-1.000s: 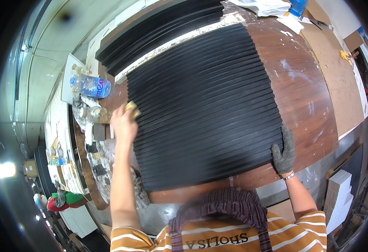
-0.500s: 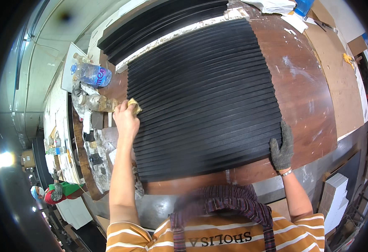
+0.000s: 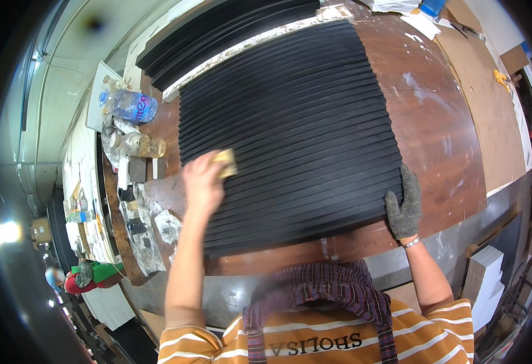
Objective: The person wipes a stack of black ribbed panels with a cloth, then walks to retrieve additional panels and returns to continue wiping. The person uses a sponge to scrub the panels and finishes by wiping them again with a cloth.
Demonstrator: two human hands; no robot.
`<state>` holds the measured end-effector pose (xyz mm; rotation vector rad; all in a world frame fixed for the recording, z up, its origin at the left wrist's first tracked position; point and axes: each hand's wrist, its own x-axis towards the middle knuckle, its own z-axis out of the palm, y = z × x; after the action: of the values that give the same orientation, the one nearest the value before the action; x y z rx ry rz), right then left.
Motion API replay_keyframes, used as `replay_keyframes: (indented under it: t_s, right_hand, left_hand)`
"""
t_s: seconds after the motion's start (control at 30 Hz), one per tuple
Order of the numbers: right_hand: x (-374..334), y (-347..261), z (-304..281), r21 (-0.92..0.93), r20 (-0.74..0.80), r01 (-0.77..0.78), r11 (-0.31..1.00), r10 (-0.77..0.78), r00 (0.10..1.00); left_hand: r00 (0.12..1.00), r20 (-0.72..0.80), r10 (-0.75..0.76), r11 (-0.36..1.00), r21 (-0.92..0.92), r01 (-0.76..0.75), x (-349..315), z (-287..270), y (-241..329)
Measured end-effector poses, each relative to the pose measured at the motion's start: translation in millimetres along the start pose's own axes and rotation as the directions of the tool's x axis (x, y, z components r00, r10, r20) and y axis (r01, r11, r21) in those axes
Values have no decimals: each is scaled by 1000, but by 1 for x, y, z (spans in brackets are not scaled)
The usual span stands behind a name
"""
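Observation:
Black ridged strips [image 3: 290, 133] lie side by side on a brown tabletop, forming one wide sheet. My bare left hand [image 3: 203, 182] is closed round a pale yellow sponge-like pad [image 3: 226, 164], slightly blurred, over the sheet's left part. At the right edge, my right hand [image 3: 404, 209] wears a dark grey knit glove. Its fingers stretch along the strip ends, with the thumb apart and resting near the strips' top; it grips nothing visible.
A paint-smeared white bar [image 3: 248, 51] borders the far side, with more black strips [image 3: 217, 39] beyond. To the left stand a clear water bottle [image 3: 134, 107] and a stained bottle [image 3: 141, 145]. Cardboard [image 3: 490, 115] lies at right. A person [image 3: 87, 276] is at far left.
My left hand has moved right, from the sheet's left edge onto the strips, carrying the yellow pad. My right hand stays at the right edge. The view has shifted slightly.

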<state>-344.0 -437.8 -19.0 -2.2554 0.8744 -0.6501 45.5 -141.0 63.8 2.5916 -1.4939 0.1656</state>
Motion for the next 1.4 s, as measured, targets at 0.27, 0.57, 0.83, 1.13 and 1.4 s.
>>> replay_keyframes:
  t_s: [0.27,0.57,0.83,1.13,1.4]
  right_hand:
    - [1,2,2,50,0,12,999,-12,1000]
    - [3,-1,0,3,10,26,1000,-26,1000]
    - [-2,5,3,0,15,14,1000,-14,1000]
    - [-4,23,12,108,-35,-27,994,30,999]
    - [-1,41,14,69,-38,-57,996,59,998]
  left_hand:
    - [943,-74,-325,919,211,333,-23,-19,-53]
    - [994,-19,-107,993,50,108,21,10,-9]
    - [978,-131,-165,984,44,172,0,6,-32]
    - [919,-124,-374,908,153,390,-99,-7,-137]
    - [637,-141,-758,602,226,766,-297,-36,-224]
